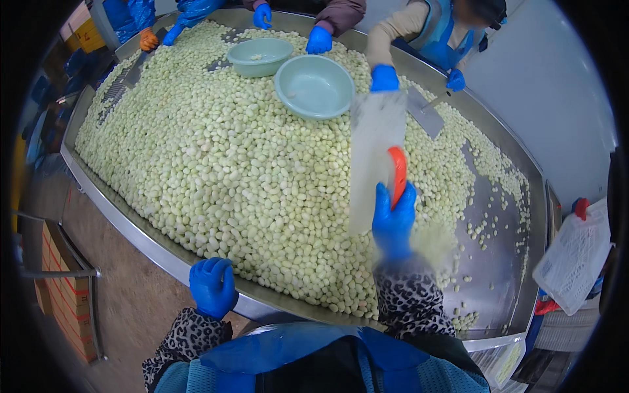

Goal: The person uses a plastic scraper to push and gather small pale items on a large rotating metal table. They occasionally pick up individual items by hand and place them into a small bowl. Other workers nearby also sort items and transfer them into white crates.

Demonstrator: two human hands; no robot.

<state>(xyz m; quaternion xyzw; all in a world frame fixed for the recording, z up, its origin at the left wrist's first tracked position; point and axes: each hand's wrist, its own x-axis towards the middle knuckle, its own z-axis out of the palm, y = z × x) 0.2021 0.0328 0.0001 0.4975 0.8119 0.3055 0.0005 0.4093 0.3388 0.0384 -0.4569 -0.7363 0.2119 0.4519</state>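
Observation:
My right hand, in a blue glove, grips the orange-red handle of a plastering trowel. The trowel's broad flat metal blade is somewhat blurred and extends over a heap of small pale green oval pieces, perhaps fruit or beans. At the near rim of the large metal table is my left hand, also blue-gloved, its fingers curled. Whether it grips the rim is hidden. Leopard-print sleeves cover both my forearms.
Two pale green basins sit on the heap. Across the table, co-workers' gloved hands reach in; one person's hand is just beyond my blade, near another trowel. A white plastic crate is at right, stacked cartons at left.

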